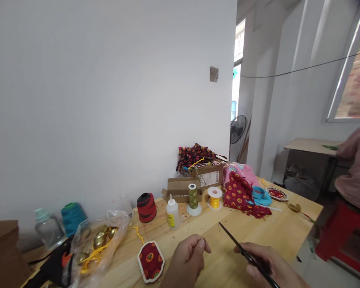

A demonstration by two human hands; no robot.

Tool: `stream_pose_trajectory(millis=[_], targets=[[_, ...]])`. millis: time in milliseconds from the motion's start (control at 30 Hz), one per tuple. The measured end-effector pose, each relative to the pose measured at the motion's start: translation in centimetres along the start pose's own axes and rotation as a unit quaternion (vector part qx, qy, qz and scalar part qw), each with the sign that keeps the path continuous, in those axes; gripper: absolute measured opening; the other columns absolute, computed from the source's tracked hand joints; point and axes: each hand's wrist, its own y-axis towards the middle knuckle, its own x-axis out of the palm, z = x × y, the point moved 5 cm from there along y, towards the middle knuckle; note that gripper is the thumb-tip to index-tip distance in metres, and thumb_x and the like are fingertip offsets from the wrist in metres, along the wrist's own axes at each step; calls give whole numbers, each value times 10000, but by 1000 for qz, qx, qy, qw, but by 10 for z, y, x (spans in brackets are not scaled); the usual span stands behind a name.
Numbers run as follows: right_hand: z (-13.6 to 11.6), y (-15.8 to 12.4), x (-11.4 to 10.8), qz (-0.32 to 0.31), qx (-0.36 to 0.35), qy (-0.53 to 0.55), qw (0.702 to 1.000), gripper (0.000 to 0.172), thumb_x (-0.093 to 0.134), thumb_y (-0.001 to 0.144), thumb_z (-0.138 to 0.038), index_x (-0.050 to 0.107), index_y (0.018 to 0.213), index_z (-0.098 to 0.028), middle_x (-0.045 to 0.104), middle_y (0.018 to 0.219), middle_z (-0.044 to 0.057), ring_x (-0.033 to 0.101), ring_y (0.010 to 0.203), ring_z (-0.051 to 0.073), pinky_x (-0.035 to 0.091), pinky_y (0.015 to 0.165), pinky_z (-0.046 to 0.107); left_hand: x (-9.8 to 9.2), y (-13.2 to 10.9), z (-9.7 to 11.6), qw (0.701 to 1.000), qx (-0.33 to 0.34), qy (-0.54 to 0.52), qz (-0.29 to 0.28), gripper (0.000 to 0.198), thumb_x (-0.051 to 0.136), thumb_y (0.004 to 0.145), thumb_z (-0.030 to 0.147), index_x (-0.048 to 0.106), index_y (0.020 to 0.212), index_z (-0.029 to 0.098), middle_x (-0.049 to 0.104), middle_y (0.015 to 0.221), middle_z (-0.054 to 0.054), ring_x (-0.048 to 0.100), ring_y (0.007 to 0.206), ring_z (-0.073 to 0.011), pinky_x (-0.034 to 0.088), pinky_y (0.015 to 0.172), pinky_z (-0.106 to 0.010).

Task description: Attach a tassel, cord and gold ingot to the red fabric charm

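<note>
My left hand (188, 258) is low over the wooden table (288, 232), thumb and forefinger pinched on a thin thread end that I can barely make out. My right hand (268, 266) is closed round thin black scissors (237, 245), whose point slants up and left toward the left hand's fingertips. A red patterned padded piece with a white rim (150, 261) lies flat on the table just left of my left hand.
Along the back stand a red-and-black spool (146, 207), a small glue bottle (172, 213), an olive thread spool (193, 199) and a yellow one (215, 197). Cardboard boxes (183, 188) and patterned cloth (241, 194) lie behind. A plastic bag of gold bells (97, 242) sits left. Another person (355, 172) sits at right.
</note>
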Motion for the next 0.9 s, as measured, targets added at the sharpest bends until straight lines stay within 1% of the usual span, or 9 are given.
stream_pose_trajectory(millis=[67,133,200,300,367,433,567,733,900], targets=[[3,-1,8,-16,1,24,1000,486,429,698,-592,591,902,-182,547,636,26,486,555,154,408,501,225,2,0,1,1000,-1,-5,-2,368,412,709,528,480,681,167,281,375,122,181,332,-47,128,331,-194],[2,0,18,-56,-10,47,997,527,387,703,-628,577,904,-179,531,619,19,486,557,151,415,512,231,2,0,1,1000,-1,-15,-1,372,412,706,533,478,691,168,269,373,126,173,330,-47,118,330,-195],[-3,1,23,-76,-29,59,995,538,352,721,-631,553,939,-182,537,652,21,502,603,157,429,561,243,1,0,1,1000,2,-22,3,369,412,708,532,474,696,168,259,373,129,160,329,-47,105,332,-197],[-18,4,21,-39,-41,19,998,456,351,775,-544,499,1029,-195,569,831,51,525,775,183,422,714,277,-3,1,2,1000,12,-15,16,352,412,722,511,477,690,166,251,374,129,160,339,-50,103,342,-199],[-33,6,21,-42,-46,-45,997,401,416,768,-474,489,1047,-195,565,928,72,518,852,199,406,766,291,-4,1,2,1000,20,-2,20,345,407,735,497,484,691,163,253,382,124,171,349,-54,115,352,-199],[-47,9,27,-89,-47,-104,989,380,486,727,-428,521,1010,-176,575,874,80,535,791,200,424,707,278,-3,1,2,1000,25,8,16,345,405,740,492,493,698,161,262,399,118,174,353,-55,126,359,-200],[-60,17,32,-74,-25,-167,983,356,544,680,-342,548,990,-167,577,833,75,539,745,192,411,677,256,-3,0,4,999,34,11,12,334,402,749,468,509,690,158,281,426,107,177,363,-57,136,367,-201],[-58,23,42,-91,-29,-183,978,210,518,707,-344,575,831,-184,571,721,33,527,651,160,378,573,210,-9,-2,3,999,24,10,19,340,395,749,466,512,728,147,268,412,114,178,361,-60,120,365,-203],[-57,30,49,-84,-65,-200,974,187,516,719,-353,541,668,-175,527,586,-13,463,534,113,313,494,180,-15,-2,2,999,23,-12,19,337,411,735,478,492,726,151,249,390,127,155,349,-55,106,361,-205]])
